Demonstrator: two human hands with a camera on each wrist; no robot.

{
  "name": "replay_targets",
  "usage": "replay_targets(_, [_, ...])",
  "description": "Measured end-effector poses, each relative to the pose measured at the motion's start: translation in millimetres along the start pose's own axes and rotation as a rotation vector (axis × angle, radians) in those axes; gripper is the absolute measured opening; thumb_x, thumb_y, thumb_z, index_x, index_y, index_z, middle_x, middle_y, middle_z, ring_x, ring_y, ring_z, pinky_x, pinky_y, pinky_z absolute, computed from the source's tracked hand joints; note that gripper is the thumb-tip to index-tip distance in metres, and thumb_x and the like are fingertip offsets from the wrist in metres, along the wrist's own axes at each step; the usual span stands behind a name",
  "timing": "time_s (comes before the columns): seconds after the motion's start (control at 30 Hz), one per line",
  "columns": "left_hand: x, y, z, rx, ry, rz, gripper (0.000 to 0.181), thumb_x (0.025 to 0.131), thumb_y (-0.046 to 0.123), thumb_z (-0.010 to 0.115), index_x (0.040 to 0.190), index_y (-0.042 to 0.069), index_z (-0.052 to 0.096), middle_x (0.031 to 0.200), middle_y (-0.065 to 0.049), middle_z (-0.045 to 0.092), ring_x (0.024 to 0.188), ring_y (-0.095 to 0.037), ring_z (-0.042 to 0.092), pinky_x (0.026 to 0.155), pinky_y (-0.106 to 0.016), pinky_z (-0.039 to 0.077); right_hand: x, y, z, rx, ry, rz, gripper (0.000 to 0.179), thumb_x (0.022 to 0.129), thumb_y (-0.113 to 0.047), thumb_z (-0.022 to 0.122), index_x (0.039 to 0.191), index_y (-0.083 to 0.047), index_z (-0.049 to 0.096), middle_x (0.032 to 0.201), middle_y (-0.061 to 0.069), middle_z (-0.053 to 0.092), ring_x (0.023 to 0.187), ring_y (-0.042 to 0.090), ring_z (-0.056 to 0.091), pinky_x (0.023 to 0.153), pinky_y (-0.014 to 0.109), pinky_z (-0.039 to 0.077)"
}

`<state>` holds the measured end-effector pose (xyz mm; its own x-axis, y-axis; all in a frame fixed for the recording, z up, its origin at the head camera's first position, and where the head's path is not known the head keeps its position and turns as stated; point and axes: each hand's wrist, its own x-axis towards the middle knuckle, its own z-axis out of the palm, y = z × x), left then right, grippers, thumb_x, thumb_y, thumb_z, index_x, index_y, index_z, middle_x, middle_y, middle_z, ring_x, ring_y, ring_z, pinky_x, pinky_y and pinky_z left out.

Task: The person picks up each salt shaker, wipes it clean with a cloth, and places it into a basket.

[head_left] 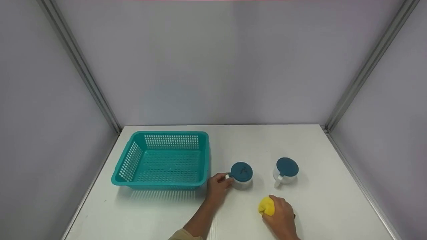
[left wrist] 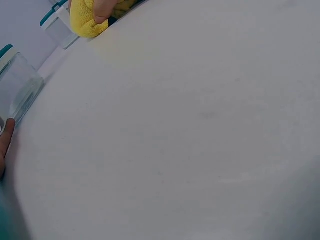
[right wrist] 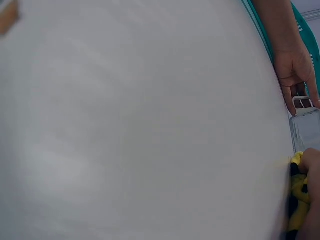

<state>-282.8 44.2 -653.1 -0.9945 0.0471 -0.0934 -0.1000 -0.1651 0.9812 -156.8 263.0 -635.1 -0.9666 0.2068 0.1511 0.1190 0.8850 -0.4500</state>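
Observation:
My left hand [head_left: 218, 188] pinches the white handle of a clear jar with a dark teal lid [head_left: 241, 172], which stands on the table just right of the basket. The right wrist view shows the fingers of that hand [right wrist: 295, 75] around the handle [right wrist: 302, 102]. In my right hand [head_left: 281, 215] is a bunched yellow cloth [head_left: 266, 206], gripped close over the table in front of the jars. Dark patches show on this cloth [right wrist: 299, 197] in the right wrist view. A second lidded jar [head_left: 287, 167] with a handle stands farther right, untouched by either hand.
A teal plastic basket [head_left: 160, 185] with perforated walls stands on the left of the white table [head_left: 160, 220]. Grey panels [head_left: 213, 66] close off the table's back and both sides. The left forearm reaches in just in front of the basket's right corner.

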Motion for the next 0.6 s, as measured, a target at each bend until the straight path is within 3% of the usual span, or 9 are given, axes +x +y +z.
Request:
replay_targets(0.33, [-8.9, 4.2, -0.2, -0.047, 0.013, -0.052, 0.025, 0.076, 0.023, 0.078, 0.098, 0.014, 0.071, 0.092, -0.007, 0.054, 0.091, -0.018, 0.053, 0.080, -0.033, 0.055, -5.2, 2, 7, -0.024, 0.103, -0.046, 0.063, 0.061, -0.020, 0.082, 0.119, -0.019, 0.057, 0.107, 0.003, 0.057, 0.091, 0.021, 0.052, 0.086, 0.046, 0.042])
replay_targets(0.6, [-13.9, 14.8, 2.4, 0.005, 0.020, -0.002, 0.022, 0.078, 0.026, 0.076, 0.098, 0.019, 0.071, 0.099, -0.006, 0.059, 0.097, -0.020, 0.054, 0.080, -0.028, 0.055, -3.6, 0, 7, -0.027, 0.121, -0.063, 0.060, 0.063, -0.029, 0.083, 0.118, -0.021, 0.058, 0.110, 0.005, 0.055, 0.095, 0.024, 0.053, 0.090, 0.049, 0.040])
